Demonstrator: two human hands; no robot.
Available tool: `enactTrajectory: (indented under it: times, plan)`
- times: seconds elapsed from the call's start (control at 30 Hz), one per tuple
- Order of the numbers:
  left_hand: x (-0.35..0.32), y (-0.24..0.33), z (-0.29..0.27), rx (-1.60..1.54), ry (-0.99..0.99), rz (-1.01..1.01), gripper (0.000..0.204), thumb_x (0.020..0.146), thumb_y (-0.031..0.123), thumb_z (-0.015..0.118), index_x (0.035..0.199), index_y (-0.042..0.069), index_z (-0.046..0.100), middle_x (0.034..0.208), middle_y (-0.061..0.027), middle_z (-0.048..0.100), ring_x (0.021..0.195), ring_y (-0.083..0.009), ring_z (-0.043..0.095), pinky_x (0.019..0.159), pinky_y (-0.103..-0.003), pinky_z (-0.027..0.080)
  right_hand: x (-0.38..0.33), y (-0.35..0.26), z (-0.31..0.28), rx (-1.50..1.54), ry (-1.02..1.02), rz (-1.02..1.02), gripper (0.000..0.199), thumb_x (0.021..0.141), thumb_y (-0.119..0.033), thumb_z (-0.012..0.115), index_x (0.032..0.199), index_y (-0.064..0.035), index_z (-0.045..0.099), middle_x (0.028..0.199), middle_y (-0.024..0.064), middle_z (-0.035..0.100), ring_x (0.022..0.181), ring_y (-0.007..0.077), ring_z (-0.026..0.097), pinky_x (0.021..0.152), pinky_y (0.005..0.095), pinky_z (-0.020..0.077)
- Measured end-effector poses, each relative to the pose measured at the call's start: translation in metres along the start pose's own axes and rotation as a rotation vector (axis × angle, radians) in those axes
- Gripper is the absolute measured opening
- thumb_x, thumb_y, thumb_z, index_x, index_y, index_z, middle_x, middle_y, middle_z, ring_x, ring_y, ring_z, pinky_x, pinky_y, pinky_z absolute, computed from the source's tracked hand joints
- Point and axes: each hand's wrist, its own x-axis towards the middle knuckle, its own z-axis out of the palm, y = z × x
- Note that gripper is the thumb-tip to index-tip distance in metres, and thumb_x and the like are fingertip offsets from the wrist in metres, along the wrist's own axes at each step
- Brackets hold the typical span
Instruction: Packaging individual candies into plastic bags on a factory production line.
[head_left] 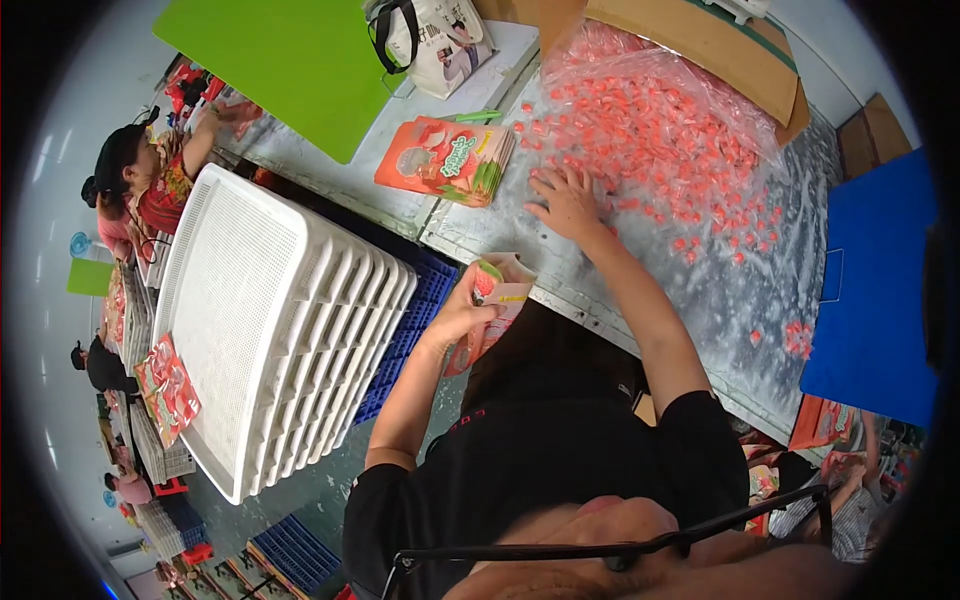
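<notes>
My left hand [462,318] is closed around an upright printed pouch [505,285], red and white with its mouth gaping, at the near edge of the metal table. Out over the tabletop [790,285] reaches my right hand [568,203], palm down with its fingers apart, at the left edge of a heap of small red wrapped candies [655,125]. Whether a candy lies under its palm is hidden. A stack of flat red printed pouches [448,160] lies just left of that hand.
Stacked white plastic trays [235,330] stand at my left, with a red filled pouch [168,390] on the top one. A cardboard box [700,45] and clear plastic lie behind the candies. Green [290,60] and blue panels [870,290] flank the table. Another person [150,170] works at far left.
</notes>
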Motion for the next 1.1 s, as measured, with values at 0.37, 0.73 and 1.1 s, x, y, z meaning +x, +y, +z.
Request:
enactTrajectory:
  times: [0.37,0.73,1.1]
  plan:
    - [0.005,-0.001,0.003,-0.014,0.009,-0.018,0.078,0.064,0.005,0.066,0.139,0.004,0.042,0.123,-0.0067,0.055,0.117,-0.0182,0.051,0.106,-0.032,0.034,-0.118,0.053,-0.034,0.926,0.198,0.178,0.070,0.098,-0.053,0.040,0.152,-0.0111,0.030,0.152,0.0103,0.040,0.143,0.0281,0.031,0.118,0.0473,0.0115]
    - [-0.002,0.013,0.005,0.004,0.066,0.065,0.074,0.066,-0.002,0.061,0.138,0.006,0.042,0.121,-0.0055,0.054,0.116,-0.0169,0.050,0.105,-0.033,0.036,-0.128,0.059,-0.041,1.125,0.303,0.429,0.055,0.101,-0.033,0.041,0.150,-0.0080,0.035,0.149,0.0117,0.043,0.144,0.0264,0.029,0.118,0.0399,0.0184]
    - [-0.004,0.014,0.000,-0.045,0.085,0.038,0.078,0.067,-0.004,0.060,0.141,0.005,0.039,0.123,-0.0065,0.055,0.120,-0.0170,0.050,0.105,-0.032,0.036,-0.078,-0.002,-0.019,0.129,0.144,-0.087,0.060,0.086,-0.031,0.066,0.139,-0.0103,0.049,0.144,0.0105,0.045,0.130,0.0314,0.042,0.113,0.0477,0.0286]
